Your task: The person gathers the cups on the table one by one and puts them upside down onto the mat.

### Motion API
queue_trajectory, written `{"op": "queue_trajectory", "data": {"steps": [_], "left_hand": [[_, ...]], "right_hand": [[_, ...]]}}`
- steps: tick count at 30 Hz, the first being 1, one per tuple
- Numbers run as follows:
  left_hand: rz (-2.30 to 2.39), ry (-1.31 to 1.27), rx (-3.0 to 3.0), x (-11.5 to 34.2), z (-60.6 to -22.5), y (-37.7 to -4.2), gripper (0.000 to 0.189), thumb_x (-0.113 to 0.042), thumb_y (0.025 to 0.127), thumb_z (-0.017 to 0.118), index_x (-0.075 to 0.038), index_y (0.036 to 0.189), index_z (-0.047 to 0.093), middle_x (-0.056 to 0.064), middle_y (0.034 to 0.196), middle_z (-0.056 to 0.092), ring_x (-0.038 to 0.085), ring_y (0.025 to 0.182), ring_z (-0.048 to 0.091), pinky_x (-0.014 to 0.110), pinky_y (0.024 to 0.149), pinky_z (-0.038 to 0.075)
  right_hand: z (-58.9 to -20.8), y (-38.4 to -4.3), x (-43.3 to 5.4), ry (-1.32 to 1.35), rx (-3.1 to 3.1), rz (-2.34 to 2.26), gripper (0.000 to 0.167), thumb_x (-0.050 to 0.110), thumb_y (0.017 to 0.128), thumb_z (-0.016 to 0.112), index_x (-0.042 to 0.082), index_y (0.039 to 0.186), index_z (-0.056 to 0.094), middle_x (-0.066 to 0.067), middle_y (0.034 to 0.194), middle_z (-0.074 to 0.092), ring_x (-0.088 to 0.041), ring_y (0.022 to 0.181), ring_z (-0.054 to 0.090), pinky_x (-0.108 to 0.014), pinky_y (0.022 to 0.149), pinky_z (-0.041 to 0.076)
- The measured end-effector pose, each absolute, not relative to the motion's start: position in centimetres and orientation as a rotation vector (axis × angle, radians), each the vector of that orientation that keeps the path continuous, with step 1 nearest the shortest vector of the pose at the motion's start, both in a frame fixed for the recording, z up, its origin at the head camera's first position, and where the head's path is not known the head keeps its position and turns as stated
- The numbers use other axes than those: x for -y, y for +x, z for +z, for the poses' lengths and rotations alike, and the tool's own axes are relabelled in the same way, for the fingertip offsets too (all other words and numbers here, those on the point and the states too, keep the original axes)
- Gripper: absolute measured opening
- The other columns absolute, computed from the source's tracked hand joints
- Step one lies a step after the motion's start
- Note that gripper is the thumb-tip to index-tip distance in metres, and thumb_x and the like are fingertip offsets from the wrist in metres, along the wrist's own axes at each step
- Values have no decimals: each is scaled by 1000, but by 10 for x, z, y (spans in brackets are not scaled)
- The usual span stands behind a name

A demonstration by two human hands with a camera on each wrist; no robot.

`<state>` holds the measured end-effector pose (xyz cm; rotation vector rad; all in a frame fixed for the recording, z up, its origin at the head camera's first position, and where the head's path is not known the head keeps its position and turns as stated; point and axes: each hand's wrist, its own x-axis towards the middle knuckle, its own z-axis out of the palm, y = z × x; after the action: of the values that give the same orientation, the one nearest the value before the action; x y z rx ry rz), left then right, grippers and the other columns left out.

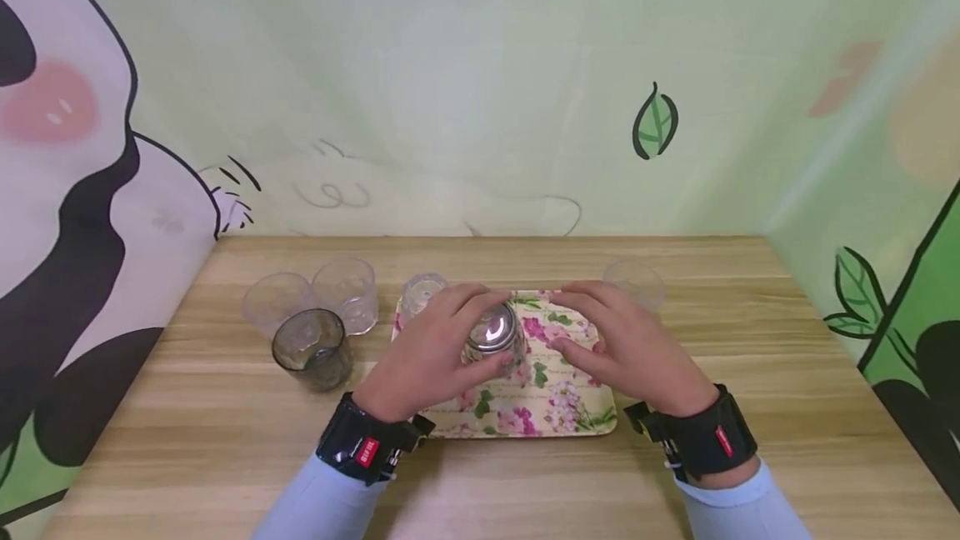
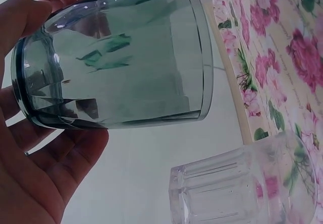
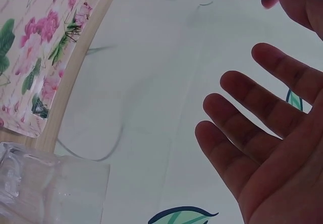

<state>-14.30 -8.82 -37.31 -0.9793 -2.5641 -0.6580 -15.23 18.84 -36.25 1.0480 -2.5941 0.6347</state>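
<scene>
My left hand (image 1: 427,348) grips a smoky grey-green drinking glass (image 2: 126,57) near its base, thumb on one side and fingers on the other. The glass is upside down, its round base (image 1: 493,330) facing up over a flowered tray (image 1: 566,419). In the left wrist view its rim appears slightly apart from the tray. My right hand (image 1: 630,348) hovers right of the glass; its fingers (image 3: 242,108) are spread and hold nothing. A clear glass (image 2: 242,183) stands upside down at the tray's back left, beside my left hand.
Left of the tray stand two clear glasses (image 1: 354,294) (image 1: 273,298) and a dark tinted glass (image 1: 311,348), grouped together. Another clear glass (image 3: 60,188) is upright behind my right hand. The wooden table (image 1: 525,490) meets a printed wall (image 1: 487,107) at the back.
</scene>
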Motion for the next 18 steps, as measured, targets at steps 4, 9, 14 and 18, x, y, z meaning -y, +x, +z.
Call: {"op": "queue_trajectory", "data": {"steps": [4,9,14,18], "left_hand": [[-675,-984,2561,91,-373,-143,67,-48,91,69,-13,146,49,7,136,56,23,126,54,40,106,48],[-699,-982,2544,90,-373,-144,68,-46,91,70,-12,146,49,8,136,56,24,125,54,40,106,48],[-711,-964,2571,91,-375,-143,69,-49,91,69,-13,146,49,7,138,56,23,128,53,40,108,46],[-713,-940,2604,92,-377,-141,70,-51,91,68,-15,148,48,6,139,55,23,128,52,40,108,46]], "right_hand": [[-363,-153,-187,1052,2594,631,52,37,93,70,15,139,58,-7,140,57,-24,126,55,-44,99,52],[-362,-152,-188,1033,2610,646,53,39,93,70,16,140,58,-7,140,57,-25,127,55,-46,102,51],[-363,-153,-189,1018,2629,658,54,40,93,70,18,141,57,-6,140,56,-24,128,54,-45,101,51],[-365,-153,-188,1005,2636,660,54,40,93,70,17,140,58,-4,140,56,-22,127,54,-44,100,52]]}}
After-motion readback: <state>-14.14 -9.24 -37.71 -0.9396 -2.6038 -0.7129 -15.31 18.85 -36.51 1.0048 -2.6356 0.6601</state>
